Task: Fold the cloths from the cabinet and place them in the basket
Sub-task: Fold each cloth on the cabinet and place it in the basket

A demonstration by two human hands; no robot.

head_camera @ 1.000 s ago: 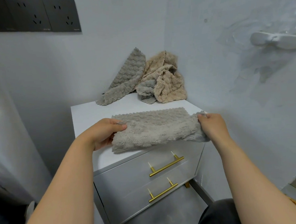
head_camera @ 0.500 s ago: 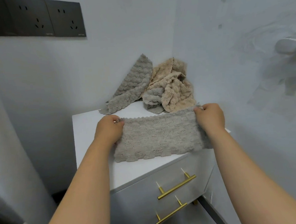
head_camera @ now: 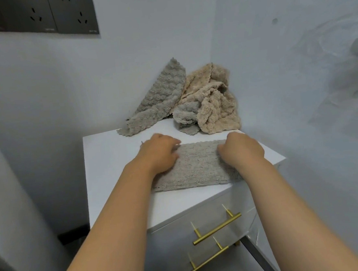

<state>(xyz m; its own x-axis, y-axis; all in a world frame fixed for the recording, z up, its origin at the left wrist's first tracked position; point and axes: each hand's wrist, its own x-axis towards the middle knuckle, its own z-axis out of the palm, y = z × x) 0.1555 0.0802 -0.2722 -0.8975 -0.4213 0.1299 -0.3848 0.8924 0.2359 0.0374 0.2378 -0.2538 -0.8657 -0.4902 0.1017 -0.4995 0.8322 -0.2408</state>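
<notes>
A grey textured cloth (head_camera: 197, 165) lies flat as a folded band on the white cabinet top (head_camera: 112, 161). My left hand (head_camera: 160, 153) rests on its far left corner with the fingers curled over the edge. At the far right corner, my right hand (head_camera: 240, 150) is closed on the cloth. Behind them, in the corner, another grey cloth (head_camera: 161, 102) leans against the wall beside a crumpled beige cloth (head_camera: 212, 107), with a small grey one (head_camera: 185, 119) bunched under it. No basket is in view.
The cabinet stands in a wall corner, walls close behind and to the right. Two drawers with gold bar handles (head_camera: 217, 228) face me below the top. Dark wall sockets (head_camera: 70, 16) sit at the upper left.
Both hands carried the cloth's near edge up and away from me, then lowered it onto the far half, so the cloth now lies doubled flat on the cabinet.
</notes>
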